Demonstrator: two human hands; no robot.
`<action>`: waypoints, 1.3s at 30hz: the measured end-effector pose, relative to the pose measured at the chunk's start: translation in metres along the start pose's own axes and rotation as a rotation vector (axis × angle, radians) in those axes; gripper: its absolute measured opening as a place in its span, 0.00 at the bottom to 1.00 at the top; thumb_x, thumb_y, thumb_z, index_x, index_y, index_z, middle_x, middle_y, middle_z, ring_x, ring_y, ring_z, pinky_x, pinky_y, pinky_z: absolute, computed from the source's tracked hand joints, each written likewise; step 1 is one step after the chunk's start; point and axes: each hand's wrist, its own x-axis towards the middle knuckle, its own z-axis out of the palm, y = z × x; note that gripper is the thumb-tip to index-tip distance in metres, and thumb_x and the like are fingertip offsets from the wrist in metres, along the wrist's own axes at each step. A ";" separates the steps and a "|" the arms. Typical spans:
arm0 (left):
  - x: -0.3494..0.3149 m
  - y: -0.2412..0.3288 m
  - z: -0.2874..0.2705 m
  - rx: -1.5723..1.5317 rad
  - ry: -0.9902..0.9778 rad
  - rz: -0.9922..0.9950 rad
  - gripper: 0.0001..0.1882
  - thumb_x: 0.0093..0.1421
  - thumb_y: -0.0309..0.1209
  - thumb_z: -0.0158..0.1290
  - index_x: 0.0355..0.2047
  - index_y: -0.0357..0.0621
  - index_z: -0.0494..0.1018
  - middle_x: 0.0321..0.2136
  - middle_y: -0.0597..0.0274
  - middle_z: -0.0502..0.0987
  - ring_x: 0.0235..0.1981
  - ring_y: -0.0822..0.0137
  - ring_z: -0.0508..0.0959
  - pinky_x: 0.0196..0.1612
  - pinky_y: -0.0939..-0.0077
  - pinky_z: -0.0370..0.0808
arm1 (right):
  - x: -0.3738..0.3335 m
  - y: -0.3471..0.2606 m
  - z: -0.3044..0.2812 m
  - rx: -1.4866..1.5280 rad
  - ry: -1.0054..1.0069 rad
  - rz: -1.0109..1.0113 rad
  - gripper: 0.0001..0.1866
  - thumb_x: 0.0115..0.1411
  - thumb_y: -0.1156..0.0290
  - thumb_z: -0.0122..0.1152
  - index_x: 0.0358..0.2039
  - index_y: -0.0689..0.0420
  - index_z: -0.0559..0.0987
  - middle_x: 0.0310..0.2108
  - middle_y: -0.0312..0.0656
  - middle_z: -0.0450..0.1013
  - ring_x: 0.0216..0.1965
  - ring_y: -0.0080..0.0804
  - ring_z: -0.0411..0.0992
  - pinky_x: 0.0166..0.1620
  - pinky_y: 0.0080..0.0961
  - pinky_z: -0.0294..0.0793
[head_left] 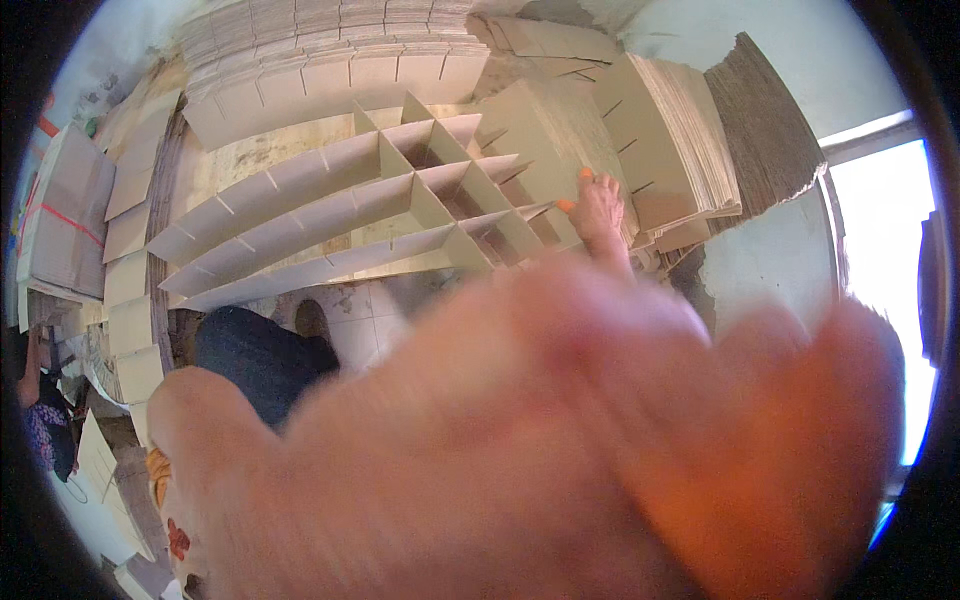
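Observation:
My left hand (640,400) fills the lower foreground, very close and smeared by motion. Orange shows on one of its fingers, and whatever it holds, if anything, cannot be made out. Farther off, my right hand (604,212) lies over a stack of flat cardboard sheets (545,130), with orange covers on the thumb and a finger. The thumb and fingers are spread apart, and the thumb is close to the end of a cardboard strip. Left of it, a cardboard divider grid (410,185) is partly assembled, its long slotted strips crossed by short pieces at the right end.
Stacks of slotted cardboard strips stand along the back (340,75) and at the right (670,140). More cardboard (135,235) lines the left, beside a bundle with red strapping (65,215). A dark-clothed leg (255,355) is below the grid. Another person's arm (32,370) shows at far left.

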 end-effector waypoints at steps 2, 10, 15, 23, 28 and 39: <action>0.009 0.003 0.015 -0.026 -0.096 -0.009 0.20 0.47 0.19 0.55 0.43 0.32 0.70 0.41 0.50 0.74 0.41 0.62 0.75 0.48 0.71 0.71 | 0.000 -0.004 0.014 0.012 0.005 -0.026 0.29 0.47 0.63 0.67 0.47 0.59 0.69 0.40 0.47 0.67 0.47 0.46 0.65 0.44 0.46 0.67; 0.024 0.010 0.040 -0.099 -0.228 0.010 0.18 0.48 0.20 0.54 0.41 0.32 0.70 0.37 0.50 0.74 0.39 0.59 0.75 0.46 0.68 0.71 | 0.001 0.015 0.036 0.038 0.146 0.052 0.18 0.48 0.65 0.65 0.39 0.55 0.71 0.40 0.44 0.70 0.46 0.43 0.67 0.43 0.40 0.69; 0.020 0.018 0.044 -0.084 -0.209 0.008 0.16 0.48 0.20 0.53 0.40 0.32 0.70 0.34 0.49 0.74 0.38 0.58 0.76 0.44 0.66 0.71 | 0.000 0.005 0.026 0.264 0.212 0.131 0.16 0.54 0.66 0.61 0.40 0.57 0.69 0.41 0.50 0.71 0.45 0.48 0.68 0.42 0.40 0.70; 0.012 0.025 0.056 -0.122 -0.197 0.057 0.14 0.48 0.21 0.52 0.38 0.33 0.70 0.29 0.49 0.74 0.36 0.55 0.76 0.43 0.62 0.71 | -0.016 -0.002 -0.030 0.539 0.612 0.215 0.19 0.59 0.71 0.56 0.50 0.58 0.65 0.32 0.57 0.75 0.30 0.50 0.75 0.34 0.40 0.73; 0.011 0.029 0.056 -0.085 -0.127 0.071 0.13 0.49 0.22 0.52 0.37 0.33 0.70 0.27 0.49 0.74 0.35 0.53 0.76 0.41 0.60 0.71 | -0.016 -0.045 -0.115 0.570 0.618 0.138 0.29 0.58 0.71 0.58 0.60 0.56 0.62 0.31 0.47 0.76 0.27 0.30 0.74 0.31 0.25 0.73; -0.143 -0.144 -0.044 1.362 0.334 -0.271 0.20 0.47 0.30 0.61 0.39 0.36 0.71 0.35 0.50 0.76 0.39 0.53 0.74 0.43 0.62 0.71 | -0.040 -0.113 -0.157 0.814 0.051 -0.356 0.29 0.51 0.76 0.63 0.55 0.58 0.69 0.23 0.55 0.70 0.21 0.36 0.68 0.28 0.26 0.69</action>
